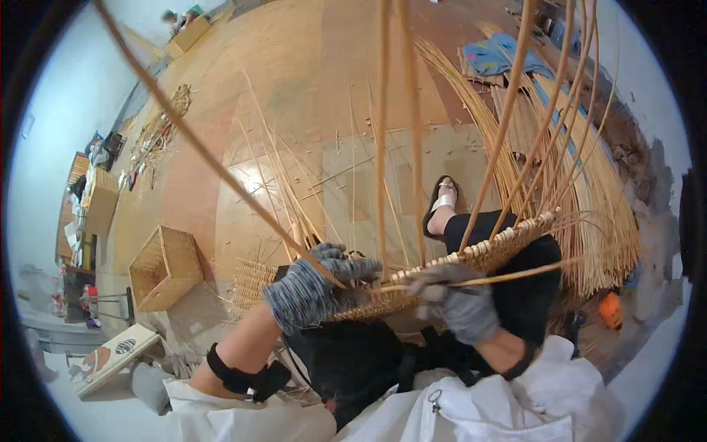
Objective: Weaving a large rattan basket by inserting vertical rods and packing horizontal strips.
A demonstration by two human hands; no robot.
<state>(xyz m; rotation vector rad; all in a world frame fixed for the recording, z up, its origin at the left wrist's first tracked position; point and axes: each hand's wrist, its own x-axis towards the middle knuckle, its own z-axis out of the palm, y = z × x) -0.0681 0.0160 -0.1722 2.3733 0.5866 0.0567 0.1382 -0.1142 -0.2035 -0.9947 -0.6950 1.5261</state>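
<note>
A partly woven wicker panel point(501, 244) lies across my lap, with long upright stakes point(384, 140) rising from its edge. My left hand point(313, 289), in a grey knitted glove, is closed around the panel's left part, close to the base of a slanting stake point(195, 136). My right hand point(462, 303), gloved alike and slightly blurred, is closed at the panel's near edge on a pale wicker strand point(519, 275) that trails off to the right. Its fingertips are partly smeared by motion. The two hands are a short distance apart along the weave.
A wicker basket point(168, 269) rests on the floor at left, near a low stool with a picture on top point(114, 359). Bundles of long canes point(596, 228) lie along the right, with blue cloth point(501, 55) beyond. Loose canes point(283, 166) and scraps litter the floor ahead.
</note>
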